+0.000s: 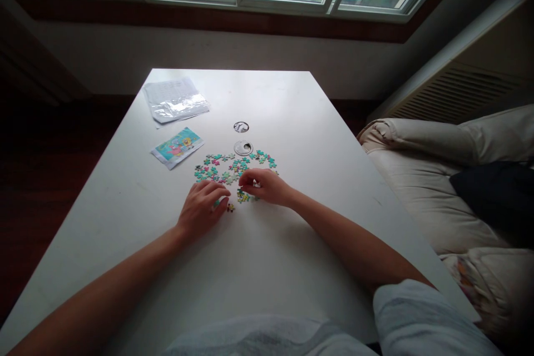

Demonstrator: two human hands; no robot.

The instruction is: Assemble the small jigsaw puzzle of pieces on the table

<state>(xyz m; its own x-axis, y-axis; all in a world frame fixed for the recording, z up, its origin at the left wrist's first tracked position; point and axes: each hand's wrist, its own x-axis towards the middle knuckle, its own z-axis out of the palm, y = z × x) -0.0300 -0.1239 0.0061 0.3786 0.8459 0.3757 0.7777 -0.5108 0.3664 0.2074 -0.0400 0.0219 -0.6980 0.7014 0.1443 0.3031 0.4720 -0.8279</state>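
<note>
Many small jigsaw puzzle pieces [207, 170], mostly teal with some pink and yellow, lie in loose arcs on the white table. My left hand [204, 206] rests at the near left side of them, fingers curved and thumb apart; a bit of teal shows between thumb and fingers. Just right of its thumb lies a yellow-brown puzzle piece [231, 207]. Over the near right pieces, my right hand [265, 185] has thumb and fingertips brought together in a pinch. What they hold, if anything, is too small to make out. Beneath that hand sits a yellowish cluster of pieces [243, 196], partly covered.
A picture card [177, 147] with colourful cartoon figures lies left of the pieces. Behind it is a clear plastic sleeve with paper [177, 100]. Two round inserts, a far one [241, 127] and a near one [243, 148], are set in the table [283, 267]. A beige sofa [429, 194] stands right.
</note>
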